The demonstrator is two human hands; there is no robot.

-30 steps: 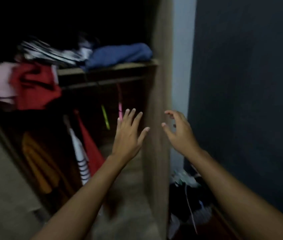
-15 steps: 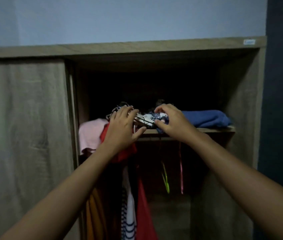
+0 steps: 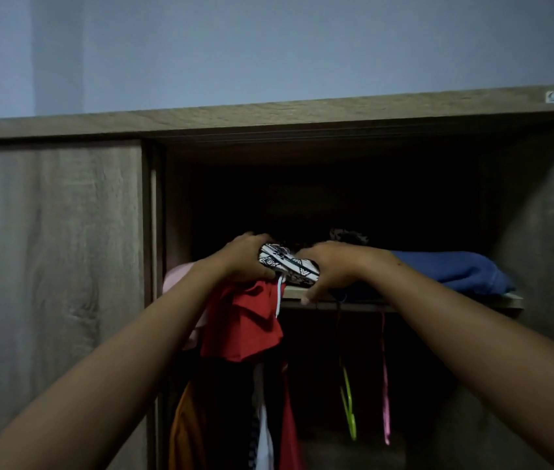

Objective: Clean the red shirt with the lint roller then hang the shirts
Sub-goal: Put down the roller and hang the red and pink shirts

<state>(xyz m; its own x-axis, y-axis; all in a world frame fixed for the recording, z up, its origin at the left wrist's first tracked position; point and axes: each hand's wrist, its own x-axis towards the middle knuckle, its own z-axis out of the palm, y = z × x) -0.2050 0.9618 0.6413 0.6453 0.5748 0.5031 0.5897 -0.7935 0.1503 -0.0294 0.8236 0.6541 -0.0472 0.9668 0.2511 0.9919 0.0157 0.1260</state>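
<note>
Your left hand (image 3: pixel 240 262) curls round the left end of a patterned cloth (image 3: pixel 285 268) on the shelf (image 3: pixel 404 301). Your right hand (image 3: pixel 331 269) lies over its right end, fingers hidden, so I cannot tell its grip. The red shirt (image 3: pixel 245 322) hangs off the shelf edge, just under your left hand.

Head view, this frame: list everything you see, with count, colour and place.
wardrobe: one, grey-brown wood, right side open
shelf: one, wood, inside wardrobe
patterned cloth: one, black and white, shelf front
red shirt: one, red, draped off shelf's left part
pink garment: one, pale pink, shelf's far left
blue garment: one, blue, folded, shelf's right
hanging clothes: at least three, orange, striped, red, below shelf
green hanger: one, green, below shelf
pink hanger: one, pink, right of green hanger
left hand: one, grips patterned cloth
right hand: one, on cloth's right end, grip unclear
</note>
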